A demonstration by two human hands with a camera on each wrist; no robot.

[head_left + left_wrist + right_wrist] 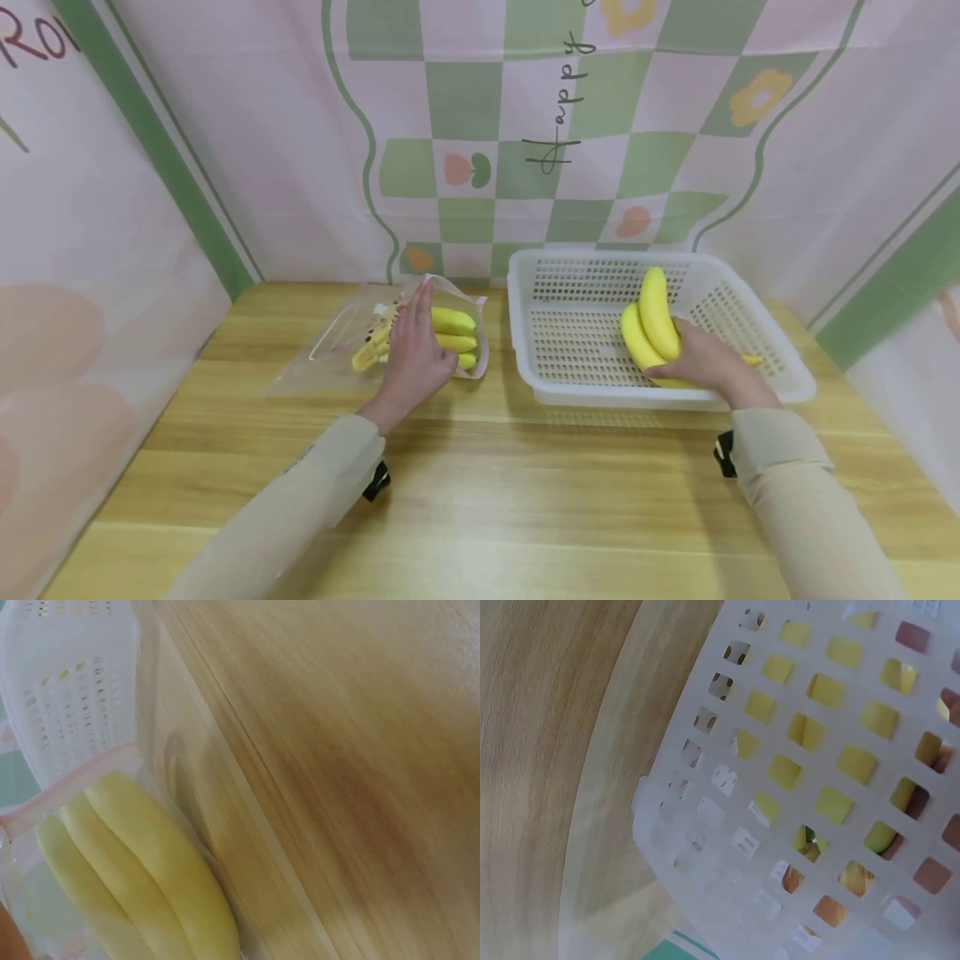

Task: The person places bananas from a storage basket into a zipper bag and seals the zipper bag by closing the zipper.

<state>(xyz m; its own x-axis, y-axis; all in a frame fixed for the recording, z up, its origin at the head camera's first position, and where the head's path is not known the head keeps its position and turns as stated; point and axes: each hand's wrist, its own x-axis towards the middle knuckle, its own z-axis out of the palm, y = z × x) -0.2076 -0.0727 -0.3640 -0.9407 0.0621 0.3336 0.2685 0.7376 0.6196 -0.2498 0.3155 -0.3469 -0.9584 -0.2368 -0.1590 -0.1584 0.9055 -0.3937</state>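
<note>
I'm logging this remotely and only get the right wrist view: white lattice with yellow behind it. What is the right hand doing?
Observer: The right hand grips a bunch of bananas inside the white plastic basket.
Operator: And the left hand?
Observer: The left hand rests on a clear zip bag lying on the wooden table.
Operator: Anything in the bag?
Observer: Yes, a second banana bunch, tips at the bag's pink-edged mouth.

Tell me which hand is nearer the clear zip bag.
Left. The left hand rests on the clear zip bag, over the bananas inside. The right hand is apart from it, gripping a banana bunch in the white basket.
</note>
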